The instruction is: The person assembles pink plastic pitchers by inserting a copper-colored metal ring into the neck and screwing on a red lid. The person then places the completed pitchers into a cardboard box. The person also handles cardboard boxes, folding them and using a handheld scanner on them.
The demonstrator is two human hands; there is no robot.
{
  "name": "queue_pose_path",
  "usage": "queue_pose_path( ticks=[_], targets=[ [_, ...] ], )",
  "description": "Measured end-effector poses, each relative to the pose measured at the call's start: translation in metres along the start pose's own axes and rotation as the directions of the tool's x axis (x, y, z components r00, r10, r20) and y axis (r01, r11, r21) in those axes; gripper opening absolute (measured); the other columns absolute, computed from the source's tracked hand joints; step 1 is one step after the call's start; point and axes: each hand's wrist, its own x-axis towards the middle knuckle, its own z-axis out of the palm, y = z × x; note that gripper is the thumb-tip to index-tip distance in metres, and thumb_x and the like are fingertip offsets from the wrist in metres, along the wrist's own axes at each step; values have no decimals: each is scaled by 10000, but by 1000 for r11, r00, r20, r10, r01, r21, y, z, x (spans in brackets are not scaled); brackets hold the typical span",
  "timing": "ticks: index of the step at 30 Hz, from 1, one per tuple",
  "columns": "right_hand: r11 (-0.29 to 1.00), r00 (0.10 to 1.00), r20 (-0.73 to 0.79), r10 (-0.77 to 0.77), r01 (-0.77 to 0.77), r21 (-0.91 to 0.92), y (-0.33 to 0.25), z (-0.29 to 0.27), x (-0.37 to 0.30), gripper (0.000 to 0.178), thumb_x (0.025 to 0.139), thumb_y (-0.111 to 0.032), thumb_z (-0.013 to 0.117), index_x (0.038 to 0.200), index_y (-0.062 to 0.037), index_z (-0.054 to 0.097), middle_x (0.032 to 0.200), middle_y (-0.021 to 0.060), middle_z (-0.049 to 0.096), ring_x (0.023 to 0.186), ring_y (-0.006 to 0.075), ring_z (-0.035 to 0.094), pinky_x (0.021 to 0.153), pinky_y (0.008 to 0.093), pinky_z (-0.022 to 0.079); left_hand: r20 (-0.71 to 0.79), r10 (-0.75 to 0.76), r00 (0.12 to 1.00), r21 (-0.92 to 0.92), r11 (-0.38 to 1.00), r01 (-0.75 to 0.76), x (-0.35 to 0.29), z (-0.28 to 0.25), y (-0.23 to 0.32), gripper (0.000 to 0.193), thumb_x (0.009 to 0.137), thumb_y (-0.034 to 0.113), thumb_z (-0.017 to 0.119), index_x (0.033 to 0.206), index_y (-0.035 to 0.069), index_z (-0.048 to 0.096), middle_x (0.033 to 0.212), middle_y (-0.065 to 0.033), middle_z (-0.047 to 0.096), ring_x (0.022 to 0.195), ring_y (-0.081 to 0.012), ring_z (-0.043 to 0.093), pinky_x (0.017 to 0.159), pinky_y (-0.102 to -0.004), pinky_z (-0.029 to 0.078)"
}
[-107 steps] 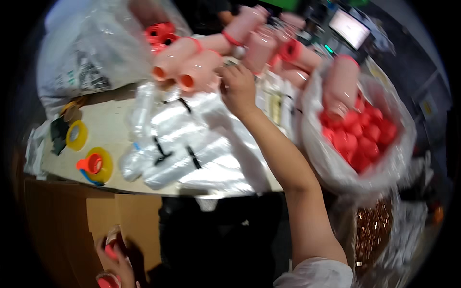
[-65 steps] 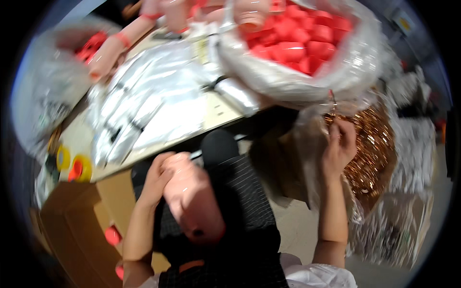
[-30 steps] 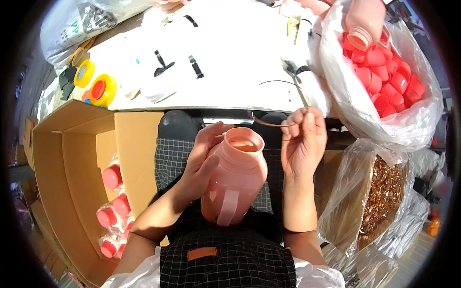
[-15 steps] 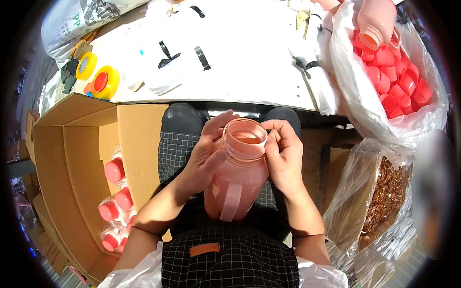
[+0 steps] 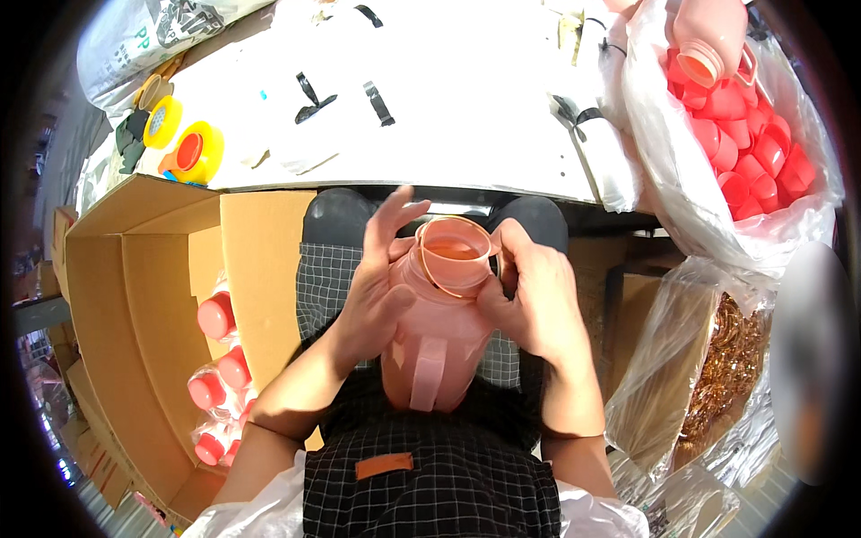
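A pink plastic jug (image 5: 444, 327) stands upright in my lap, its mouth uncovered and its handle facing me. Around its neck, at a slant, sits a thin copper-coloured ring (image 5: 428, 271). My left hand (image 5: 366, 300) cups the jug's left side, thumb on the shoulder and fingertips raised beside the mouth. At the neck's right side, my right hand (image 5: 543, 300) pinches with thumb and forefinger at the ring's edge; the exact grip point is partly hidden by the fingers.
An open carton (image 5: 148, 332) at left holds several bottles with pink caps (image 5: 216, 316). A white table (image 5: 448, 108) lies ahead. On the right are a plastic bag of pink cups or caps (image 5: 758, 170), a pink jug (image 5: 710, 36) above them, and a plastic-lined box of shiny copper-coloured strands (image 5: 717, 377).
The ring has shifted from near the rim to a slant across the front of the neck. My right thumb has moved down and my left fingers have lifted.
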Motion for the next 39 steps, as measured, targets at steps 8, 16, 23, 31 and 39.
queue_pose_path(
  ticks=[8, 16, 23, 31, 39],
  targets=[
    [904, 985, -150, -89, 143, 404, 26, 32, 2, 318, 802, -28, 726, 1041, -55, 518, 653, -5, 455, 575, 119, 487, 545, 283, 412, -234, -166, 958, 11, 985, 173, 5, 13, 19, 446, 1029, 98, 513, 1440, 3, 369, 1351, -178, 552, 1229, -204, 567, 1050, -345, 458],
    [497, 881, -453, 134, 336, 800, 35, 91, -6, 129, 859, 29, 661, 932, -47, 586, 1125, 75, 596, 1056, 155, 582, 927, 290, 450, -154, -226, 962, 39, 971, 235, -1, -4, 4, 488, 1037, 171, 419, 1472, -13, 300, 1373, -205, 515, 1228, -244, 565, 1044, -368, 463],
    [986, 980, -199, -28, 59, 156, 12, 31, 9, 197, 792, -100, 732, 921, -52, 591, 722, 70, 605, 685, 234, 631, 625, 338, 504, -163, -146, 976, 97, 982, 163, 3, -1, 9, 754, 1027, 375, 497, 1577, 33, 111, 1417, -222, 424, 1267, -293, 536, 1053, -407, 453],
    [954, 985, 96, -145, 165, -251, -8, -7, 30, 344, 770, -298, 771, 924, -39, 605, 670, 132, 634, 627, 338, 656, 557, 417, 483, -137, -255, 957, 156, 949, 275, 19, 1, 18, 648, 1019, 197, 486, 1570, 45, 180, 1288, -163, 489, 1160, -214, 576, 1007, -357, 471],
    [912, 878, -352, -325, 389, 130, 36, 41, 25, 217, 827, -38, 735, 1032, -41, 665, 985, 100, 645, 860, 238, 632, 782, 305, 518, -149, -367, 918, -93, 930, 356, 20, -8, 10, 487, 943, 53, 369, 1416, -23, 455, 1221, -135, 614, 1117, -176, 604, 1000, -318, 475]
  ],
)
